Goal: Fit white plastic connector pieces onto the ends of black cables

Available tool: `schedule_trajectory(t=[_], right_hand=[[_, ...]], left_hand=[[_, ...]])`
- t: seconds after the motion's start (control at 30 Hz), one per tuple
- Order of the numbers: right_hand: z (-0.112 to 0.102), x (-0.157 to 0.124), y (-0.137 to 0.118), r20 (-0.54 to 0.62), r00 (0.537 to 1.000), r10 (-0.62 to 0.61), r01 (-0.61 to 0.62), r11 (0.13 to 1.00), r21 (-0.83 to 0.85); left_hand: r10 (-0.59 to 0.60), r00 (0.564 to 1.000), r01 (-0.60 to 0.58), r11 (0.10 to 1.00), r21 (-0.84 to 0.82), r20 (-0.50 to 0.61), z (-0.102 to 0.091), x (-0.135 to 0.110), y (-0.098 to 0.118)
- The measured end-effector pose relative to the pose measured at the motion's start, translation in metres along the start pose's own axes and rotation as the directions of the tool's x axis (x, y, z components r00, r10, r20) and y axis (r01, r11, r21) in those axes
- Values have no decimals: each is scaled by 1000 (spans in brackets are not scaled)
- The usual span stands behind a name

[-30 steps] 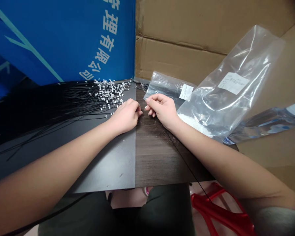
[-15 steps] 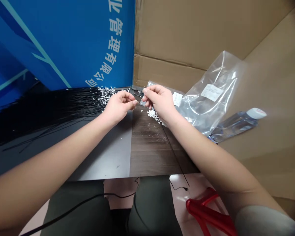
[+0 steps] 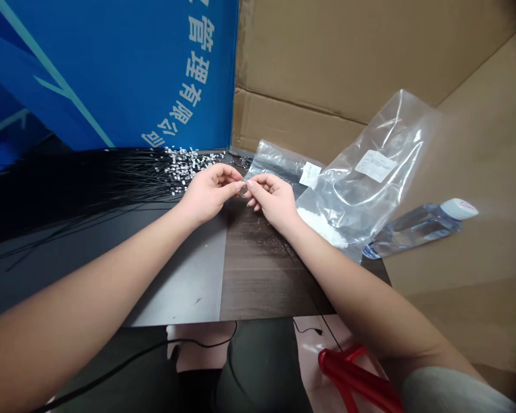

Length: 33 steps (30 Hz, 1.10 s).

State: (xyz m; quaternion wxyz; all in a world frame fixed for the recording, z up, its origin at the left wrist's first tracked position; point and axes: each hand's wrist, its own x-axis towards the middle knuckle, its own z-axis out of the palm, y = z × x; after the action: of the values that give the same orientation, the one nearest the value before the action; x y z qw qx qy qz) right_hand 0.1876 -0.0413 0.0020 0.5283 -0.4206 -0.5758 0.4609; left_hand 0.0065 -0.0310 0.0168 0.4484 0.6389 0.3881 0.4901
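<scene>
My left hand (image 3: 209, 194) is closed in a pinch, thumb against forefinger. Whatever lies between those fingertips is too small to make out. Touching or nearly touching it, my right hand (image 3: 276, 203) pinches the end of a thin black wire (image 3: 332, 332), which trails under my right forearm and past the table's front edge. Left of my hands lies a thick bundle of black wires (image 3: 69, 180), with many small white connectors (image 3: 184, 166) at the ends nearest me. White pieces (image 3: 322, 226) lie in or beneath the clear bag, beside my right wrist.
A large clear plastic bag (image 3: 370, 195) with a label leans against the cardboard wall (image 3: 301, 57). Behind my right hand is a smaller labelled bag (image 3: 279, 160). A water bottle (image 3: 417, 229) lies at the right. Below the table (image 3: 258, 287) is a red frame (image 3: 361, 376).
My right hand has come down and left, so its fingertips meet those of my left hand. The view has shifted slightly; the wire still trails from my right hand.
</scene>
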Motion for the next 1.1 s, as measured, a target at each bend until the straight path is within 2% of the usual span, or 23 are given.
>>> schedule_trajectory(t=[0.1, 0.23, 0.53, 0.7, 0.9, 1.1], right_hand=[[-1, -1, -1, -19, 1000, -20, 19, 999, -30], [-2, 0, -2, -34, 999, 5, -5, 1000, -8], [1, 1, 5, 30, 996, 85, -88, 992, 93], [-1, 1, 1, -29, 997, 69, -67, 996, 58], [0, -1, -3, -30, 999, 18, -17, 999, 29], [1, -2, -1, -1, 999, -40, 40, 999, -2]], left_hand=[[10, 1000, -10, 999, 30, -7, -1, -2, -1], [65, 995, -56, 991, 124, -71, -4, -4, -5], [93, 993, -73, 962, 265, -67, -3, -9, -2], [60, 995, -50, 991, 126, -80, -1, -8, -7], [-7, 995, -2, 996, -94, -96, 3, -9, -8], [13, 997, -23, 990, -136, -75, 4, -9, -9]])
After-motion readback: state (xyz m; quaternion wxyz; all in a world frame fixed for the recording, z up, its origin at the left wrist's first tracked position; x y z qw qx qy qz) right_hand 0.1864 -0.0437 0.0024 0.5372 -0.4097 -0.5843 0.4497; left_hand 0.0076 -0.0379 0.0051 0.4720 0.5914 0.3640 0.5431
